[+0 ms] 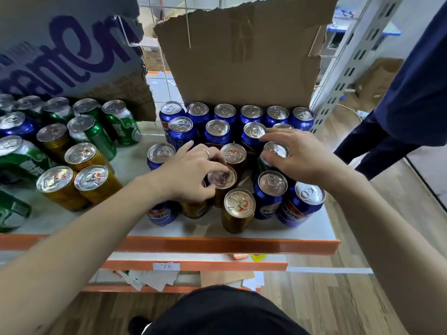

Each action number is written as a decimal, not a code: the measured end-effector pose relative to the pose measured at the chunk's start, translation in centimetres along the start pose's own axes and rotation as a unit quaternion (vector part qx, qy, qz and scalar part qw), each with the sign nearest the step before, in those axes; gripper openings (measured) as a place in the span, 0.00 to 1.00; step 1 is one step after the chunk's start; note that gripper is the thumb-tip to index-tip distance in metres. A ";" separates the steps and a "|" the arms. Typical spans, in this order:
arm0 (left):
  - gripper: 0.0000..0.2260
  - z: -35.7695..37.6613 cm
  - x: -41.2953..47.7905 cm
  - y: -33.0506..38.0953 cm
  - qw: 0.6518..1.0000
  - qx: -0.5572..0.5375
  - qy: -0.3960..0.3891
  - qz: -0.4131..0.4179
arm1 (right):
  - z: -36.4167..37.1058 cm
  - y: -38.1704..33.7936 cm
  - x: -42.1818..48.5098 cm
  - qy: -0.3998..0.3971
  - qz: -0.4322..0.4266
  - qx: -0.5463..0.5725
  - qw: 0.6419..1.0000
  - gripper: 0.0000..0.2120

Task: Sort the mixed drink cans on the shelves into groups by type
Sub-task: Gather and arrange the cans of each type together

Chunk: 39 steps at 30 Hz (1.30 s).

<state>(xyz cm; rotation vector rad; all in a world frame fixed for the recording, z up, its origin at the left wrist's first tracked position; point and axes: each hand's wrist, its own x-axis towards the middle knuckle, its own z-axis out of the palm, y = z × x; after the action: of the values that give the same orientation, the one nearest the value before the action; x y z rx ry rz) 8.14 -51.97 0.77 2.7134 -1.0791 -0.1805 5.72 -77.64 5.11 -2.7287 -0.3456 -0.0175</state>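
A gold can (222,178) is gripped at its rim by the left hand (187,174); a green can (276,150) is clasped by right hand (298,157) fingers, blue cans (225,111) lined far behind.

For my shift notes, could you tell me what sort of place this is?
Probably a small shop or its stockroom: drink cans crowd an orange-edged shelf, with a handwritten price tag below.

Shelf (326,234): blue, gold, green cans. Left hand (191,172) grips gold can (222,178); right hand (297,158) grips green can (275,151).
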 end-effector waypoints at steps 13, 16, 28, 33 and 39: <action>0.24 0.6 0.2 1.9 0.994 0.100 0.042 -0.022 | 0.3 -0.5 -0.7 -0.005 0.000 0.016 1.000 0.19; 0.22 0.3 0.0 1.4 0.993 0.047 0.104 -0.004 | -0.1 -0.4 -0.5 0.009 0.003 0.044 0.999 0.19; 0.33 -7.9 -2.3 0.3 0.877 -0.418 0.211 -0.110 | -1.8 -3.4 -0.2 0.016 0.034 0.074 0.997 0.18; 0.28 -9.4 -5.4 -1.4 0.756 -0.603 0.228 -0.116 | -1.1 -6.7 -1.5 0.031 0.044 0.074 0.996 0.20; 0.12 -9.9 -9.8 -2.1 0.687 -0.675 0.236 -0.129 | 1.0 -11.5 -3.6 0.036 0.067 0.067 0.995 0.20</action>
<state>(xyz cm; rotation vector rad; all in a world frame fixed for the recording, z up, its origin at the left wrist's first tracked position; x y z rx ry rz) 4.30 -42.22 10.20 1.3490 -0.1431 -0.1865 -0.58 -67.84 8.29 -2.6053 -0.1384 -0.0541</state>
